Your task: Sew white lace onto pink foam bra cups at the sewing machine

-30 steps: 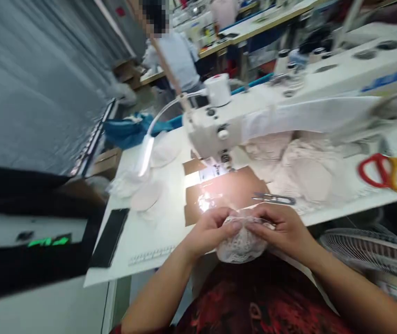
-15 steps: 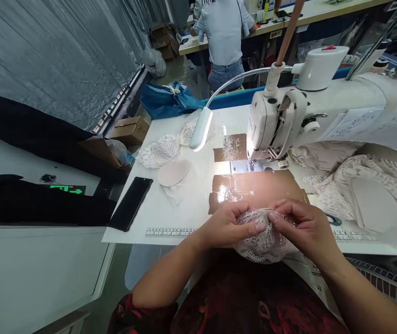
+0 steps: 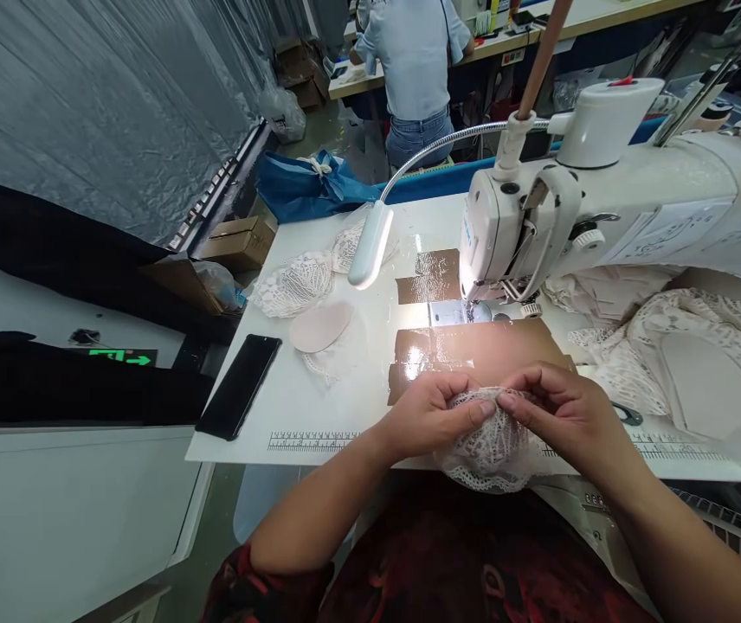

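A white lace bra cup (image 3: pixel 491 450) hangs over the table's front edge between my hands. My left hand (image 3: pixel 432 415) pinches its upper left rim, thumb on top. My right hand (image 3: pixel 556 415) grips the upper right rim, its thumb close to the left one. Behind them stands a white sewing machine (image 3: pixel 506 229), its needle area lit, with brown tape (image 3: pixel 474 346) stuck around the metal plate. To the left lie a lace cup (image 3: pixel 296 284) and a smooth beige pad (image 3: pixel 322 327) with sheer lace under it.
A black phone (image 3: pixel 239 387) lies at the table's left edge. Lace pieces and pads (image 3: pixel 705 381) are heaped on the right, with dark-handled scissors (image 3: pixel 627 414) beside my right hand. A bendy lamp (image 3: pixel 371 245) arches over the table. A person (image 3: pixel 415 78) sits beyond.
My thumbs have come closer together at the rim of the lace cup. My right hand has shifted slightly left, and the view has moved a little.
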The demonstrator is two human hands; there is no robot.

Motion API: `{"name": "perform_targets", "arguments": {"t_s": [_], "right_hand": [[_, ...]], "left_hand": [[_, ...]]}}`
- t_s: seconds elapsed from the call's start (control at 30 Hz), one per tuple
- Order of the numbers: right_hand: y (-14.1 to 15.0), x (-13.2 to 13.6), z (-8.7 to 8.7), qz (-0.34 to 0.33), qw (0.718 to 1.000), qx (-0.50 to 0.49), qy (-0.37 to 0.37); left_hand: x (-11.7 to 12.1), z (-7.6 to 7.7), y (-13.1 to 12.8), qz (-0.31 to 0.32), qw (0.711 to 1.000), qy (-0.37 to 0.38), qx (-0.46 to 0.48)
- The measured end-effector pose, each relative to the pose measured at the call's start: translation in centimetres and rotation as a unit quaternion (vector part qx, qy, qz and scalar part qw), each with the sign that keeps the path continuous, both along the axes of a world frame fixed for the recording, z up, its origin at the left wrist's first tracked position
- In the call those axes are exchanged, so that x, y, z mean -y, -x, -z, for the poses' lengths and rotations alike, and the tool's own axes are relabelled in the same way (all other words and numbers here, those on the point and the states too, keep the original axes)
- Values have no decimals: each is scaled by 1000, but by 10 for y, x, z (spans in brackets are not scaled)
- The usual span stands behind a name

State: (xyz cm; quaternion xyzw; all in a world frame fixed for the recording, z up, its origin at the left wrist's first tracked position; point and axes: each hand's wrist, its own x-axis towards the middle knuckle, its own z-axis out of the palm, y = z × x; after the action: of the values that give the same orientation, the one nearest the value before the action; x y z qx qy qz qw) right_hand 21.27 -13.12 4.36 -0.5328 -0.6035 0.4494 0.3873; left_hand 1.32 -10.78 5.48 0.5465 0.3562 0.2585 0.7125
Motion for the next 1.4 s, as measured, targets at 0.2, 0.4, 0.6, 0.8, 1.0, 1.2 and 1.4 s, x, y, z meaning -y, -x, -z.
{"name": "perform_targets", "arguments": {"t_s": [0.2,0.4,0.6,0.8,1.0,1.2,1.4], "right_hand": [[-3,-6,-3,-67,994,-34,75],[-4,-5,-4,-65,988,-84,114],[4,-12,3,-66,969,-172,164],[-15,-20,5,12,977,-158,144],[-33,-31,-4,16,997,43,55],[-20,-60,0,-65,954,289,-54],[-5,-59,23,-146,902,373,-160]], "left_hand": [[1,-1,2,-1,1000,11,9],[5,2,6,-26,996,70,50],[9,16,-4,-124,972,160,116],[-9,-11,45,-312,948,49,39],[-47,-17,49,-239,715,-510,-414],[-51,37,-36,40,619,-587,-520],[-39,21,-28,94,691,-523,-490]]}}
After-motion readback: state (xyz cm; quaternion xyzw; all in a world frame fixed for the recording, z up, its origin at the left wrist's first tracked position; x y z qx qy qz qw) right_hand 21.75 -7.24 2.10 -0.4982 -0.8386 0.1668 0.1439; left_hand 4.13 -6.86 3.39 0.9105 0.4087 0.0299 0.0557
